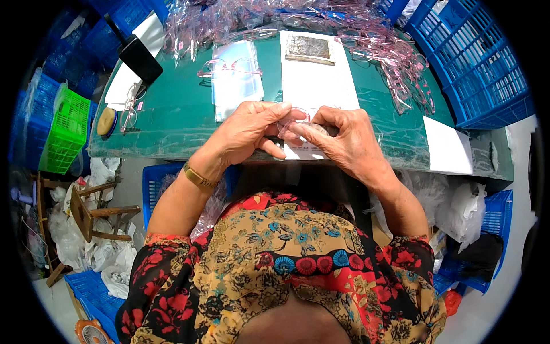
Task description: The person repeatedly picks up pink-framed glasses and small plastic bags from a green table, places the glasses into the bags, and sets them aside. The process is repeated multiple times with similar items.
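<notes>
Above the table's near edge, a pair of thin-rimmed glasses (285, 121) is held between my two hands. Thumb and forefinger of my left hand (247, 131) pinch one side of the frame, the lower fingers curled. My right hand (352, 139) closes on the other side, and a small greyish thing, too covered to name, shows between its fingers. White paper (321, 80) lies under and beyond my hands, with a dark flat block (310, 49) on it. Left of that, pink glasses (234, 67) rest across a stack of clear plastic sleeves (232, 94).
Heaps of bagged glasses (229, 23) cover the far side of the green table (183, 129); more pink glasses (401, 74) lie right. A black box (140, 60), an oval brush (107, 121) and glasses (130, 112) sit left. Blue baskets (475, 63) and a green basket (66, 132) flank the table.
</notes>
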Demonstrator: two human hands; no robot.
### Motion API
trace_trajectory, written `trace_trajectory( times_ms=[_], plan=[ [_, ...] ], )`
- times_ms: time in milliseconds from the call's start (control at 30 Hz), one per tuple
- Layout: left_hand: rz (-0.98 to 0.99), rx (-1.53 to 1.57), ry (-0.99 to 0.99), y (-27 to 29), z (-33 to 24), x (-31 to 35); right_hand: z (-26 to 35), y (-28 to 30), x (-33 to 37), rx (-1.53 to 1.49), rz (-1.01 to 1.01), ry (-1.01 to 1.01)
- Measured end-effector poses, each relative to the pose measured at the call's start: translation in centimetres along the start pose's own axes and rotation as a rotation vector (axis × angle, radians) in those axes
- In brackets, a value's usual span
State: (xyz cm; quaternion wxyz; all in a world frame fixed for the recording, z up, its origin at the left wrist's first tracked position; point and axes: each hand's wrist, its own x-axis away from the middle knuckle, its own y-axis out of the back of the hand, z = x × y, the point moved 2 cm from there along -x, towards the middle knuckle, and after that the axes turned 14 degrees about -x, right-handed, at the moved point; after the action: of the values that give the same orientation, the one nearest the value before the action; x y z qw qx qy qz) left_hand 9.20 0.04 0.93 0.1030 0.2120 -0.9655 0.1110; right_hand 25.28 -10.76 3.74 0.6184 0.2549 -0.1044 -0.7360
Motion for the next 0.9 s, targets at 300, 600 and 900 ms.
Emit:
trace_trajectory(
  times_ms=[300,600,900],
  plan=[
    [-0.024,-0.006,-0.031,-0.10,0.44,-0.13,-0.04,-0.03,0.60,0.150,-0.030,-0.031],
    [-0.035,-0.014,-0.052,-0.08,0.58,-0.17,0.61,0.10,0.58,0.032,-0.024,-0.040],
    [-0.035,-0.013,-0.058,-0.14,0.62,-0.22,0.06,-0.05,0.42,0.174,-0.018,-0.032]
  ],
)
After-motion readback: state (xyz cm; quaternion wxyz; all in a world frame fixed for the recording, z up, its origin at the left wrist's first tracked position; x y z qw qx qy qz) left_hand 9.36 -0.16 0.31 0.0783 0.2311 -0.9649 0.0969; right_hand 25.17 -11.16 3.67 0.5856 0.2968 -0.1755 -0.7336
